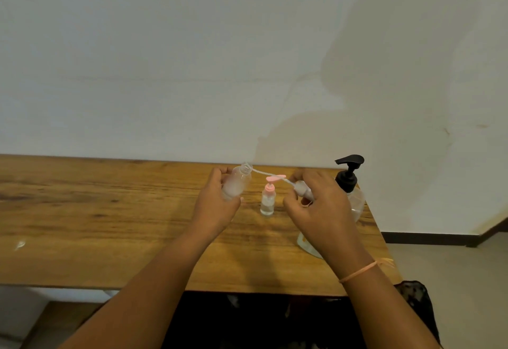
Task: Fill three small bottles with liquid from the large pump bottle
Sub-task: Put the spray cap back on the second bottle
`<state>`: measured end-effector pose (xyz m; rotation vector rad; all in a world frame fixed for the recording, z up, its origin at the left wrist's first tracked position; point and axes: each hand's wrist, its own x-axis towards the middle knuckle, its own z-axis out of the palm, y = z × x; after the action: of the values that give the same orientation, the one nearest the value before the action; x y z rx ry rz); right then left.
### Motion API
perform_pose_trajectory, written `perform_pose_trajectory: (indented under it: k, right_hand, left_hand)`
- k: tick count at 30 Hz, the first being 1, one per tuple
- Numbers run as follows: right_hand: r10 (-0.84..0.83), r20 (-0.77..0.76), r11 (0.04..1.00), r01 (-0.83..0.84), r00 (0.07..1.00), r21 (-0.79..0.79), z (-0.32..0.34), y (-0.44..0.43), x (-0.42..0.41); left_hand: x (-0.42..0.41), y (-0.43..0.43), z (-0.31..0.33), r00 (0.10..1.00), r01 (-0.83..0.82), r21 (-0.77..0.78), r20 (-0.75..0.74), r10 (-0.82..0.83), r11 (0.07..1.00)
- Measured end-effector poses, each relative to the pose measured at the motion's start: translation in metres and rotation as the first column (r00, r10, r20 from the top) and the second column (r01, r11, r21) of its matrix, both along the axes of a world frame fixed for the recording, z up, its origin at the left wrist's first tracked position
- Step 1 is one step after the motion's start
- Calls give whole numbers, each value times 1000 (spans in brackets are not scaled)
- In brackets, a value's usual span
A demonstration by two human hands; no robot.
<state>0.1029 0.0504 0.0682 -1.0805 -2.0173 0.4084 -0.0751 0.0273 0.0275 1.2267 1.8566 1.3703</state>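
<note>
Small bottle [267,201] left of pump bottle [353,192]

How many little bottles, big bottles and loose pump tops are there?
Small bottles: 2, the frosted bottle in the left hand and the pink-pump bottle on the table
Large pump bottle: 1
Loose pump top, held by the right hand: 1
Total: 4
A clear thing under the right wrist is too hidden to count.

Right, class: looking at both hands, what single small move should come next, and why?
Probably draw the tube clear of the frosted bottle. The right hand pinches the pump cap, its tube tip is at the neck of the bottle gripped by the left hand, blocking filling.
</note>
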Motion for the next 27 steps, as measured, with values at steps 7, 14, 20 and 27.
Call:
perform_pose_trajectory:
  k: [7,14,20,27]
  right_hand:
    - [-131,59,976,118,990,185,4,2,1]
    - [-187,128,937,138,974,321,7,-1,0]
    - [-155,158,925,87,975,370,9,-1,0]
    - [92,176,938,-145,980,315,3,3,-2]
  left_hand:
    - [-4,-5,1,998,-13,56,-65,17,998]
    - [-3,-4,0,989,-7,70,-148,18,998]
    - [0,-5,-1,973,18,60,-229,-4,998]
    - [5,-5,-1,967,33,73,-254,-14,997]
